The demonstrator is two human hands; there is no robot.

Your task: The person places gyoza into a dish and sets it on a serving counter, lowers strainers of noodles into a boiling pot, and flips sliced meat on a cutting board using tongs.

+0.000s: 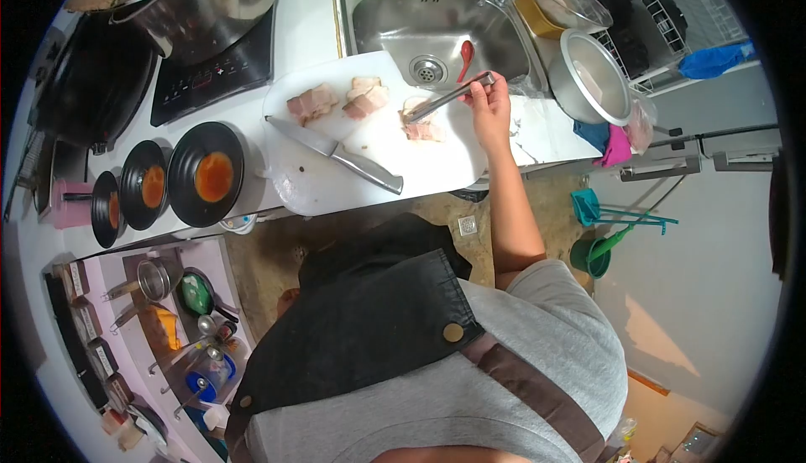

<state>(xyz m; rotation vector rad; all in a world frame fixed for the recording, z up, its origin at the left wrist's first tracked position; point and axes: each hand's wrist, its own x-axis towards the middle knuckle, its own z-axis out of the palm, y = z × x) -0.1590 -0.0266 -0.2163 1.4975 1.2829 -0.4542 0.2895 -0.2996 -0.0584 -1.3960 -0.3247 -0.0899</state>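
Note:
My right hand (492, 104) is closed around metal tongs (450, 99), whose tips touch the rightmost pile of sliced bacon (424, 131). Two more bacon piles, a left one (311, 104) and a middle one (366, 99), lie on the white cutting board (315, 190). A large knife (340, 156) rests across the board, its handle toward my body. My left hand cannot be made out; a small patch of skin beside the black apron is too hidden to identify.
Three black plates with orange-red sauce, the largest (189, 203) nearest the board, line the left counter. Behind them are an induction cooker (189, 98) and a steel pot (206, 14). A sink (382, 22) holds a red spoon (466, 58). At right stands a metal bowl (617, 98).

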